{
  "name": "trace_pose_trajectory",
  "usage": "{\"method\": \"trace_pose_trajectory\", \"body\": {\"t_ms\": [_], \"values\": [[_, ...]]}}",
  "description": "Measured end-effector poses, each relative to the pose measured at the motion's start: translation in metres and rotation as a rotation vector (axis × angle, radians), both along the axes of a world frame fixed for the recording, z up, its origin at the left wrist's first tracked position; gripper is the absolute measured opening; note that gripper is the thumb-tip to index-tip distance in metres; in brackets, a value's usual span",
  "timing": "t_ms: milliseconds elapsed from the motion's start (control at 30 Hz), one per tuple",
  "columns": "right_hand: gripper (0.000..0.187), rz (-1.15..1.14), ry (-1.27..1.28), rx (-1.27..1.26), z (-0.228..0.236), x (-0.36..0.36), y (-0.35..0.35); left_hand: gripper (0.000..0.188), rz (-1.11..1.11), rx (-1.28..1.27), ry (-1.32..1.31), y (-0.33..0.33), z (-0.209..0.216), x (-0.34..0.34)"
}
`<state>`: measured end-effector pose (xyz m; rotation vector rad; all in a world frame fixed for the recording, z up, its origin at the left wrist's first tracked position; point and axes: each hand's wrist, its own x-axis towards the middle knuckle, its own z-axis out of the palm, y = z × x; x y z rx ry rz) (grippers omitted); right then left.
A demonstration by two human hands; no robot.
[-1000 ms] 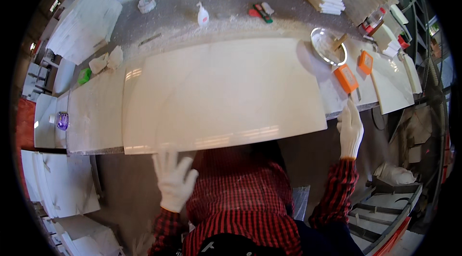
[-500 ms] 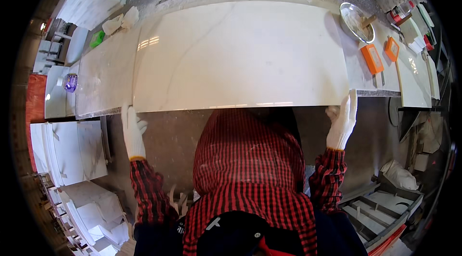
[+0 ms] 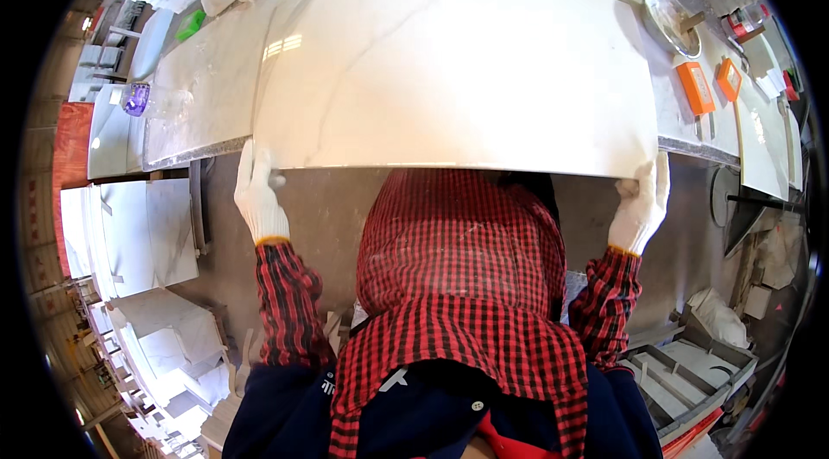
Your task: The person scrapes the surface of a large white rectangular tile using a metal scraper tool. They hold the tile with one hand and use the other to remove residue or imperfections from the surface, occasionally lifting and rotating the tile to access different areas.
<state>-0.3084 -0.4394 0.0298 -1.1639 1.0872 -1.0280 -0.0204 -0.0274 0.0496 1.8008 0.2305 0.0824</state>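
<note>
1 slab (image 3: 458, 70) beside bowl (image 3: 654, 17) with stick (image 3: 692, 22)

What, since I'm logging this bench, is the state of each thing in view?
Pale slab: glossy face up, overhanging the bench edge.
Left hand: gloved, at slab's near left corner.
Right hand: gloved, at near right corner.
Metal bowl: open side up, wooden piece in it.
Orange boxes: apart; open or closed unclear.
</note>
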Motion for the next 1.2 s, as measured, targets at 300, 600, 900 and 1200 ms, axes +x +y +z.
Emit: {"method": "trace_pose_trajectory", "body": {"t_ms": [300, 600, 900, 1200], "values": [[0.054, -0.059, -0.078, 0.034, -0.011, -0.028, 0.017, 0.051, -0.199, 0.675, -0.045, 0.062, 0.007, -0.009], [0.032, 0.444, -0.035, 0.519, -0.017, 0.011, 0.101, 0.065, -0.035, 0.699, 0.143, 0.019, -0.013, 0.030], [0.026, 1.023, -0.046, 0.919, -0.041, 0.058, 0.123, 0.059, 0.054, 0.438, -0.139, -0.004, -0.049, 0.016], [0.032, 0.897, 0.043, 0.885, -0.020, 0.078, 0.135, 0.058, 0.062, 0.299, -0.149, -0.002, -0.060, 0.018]]}}
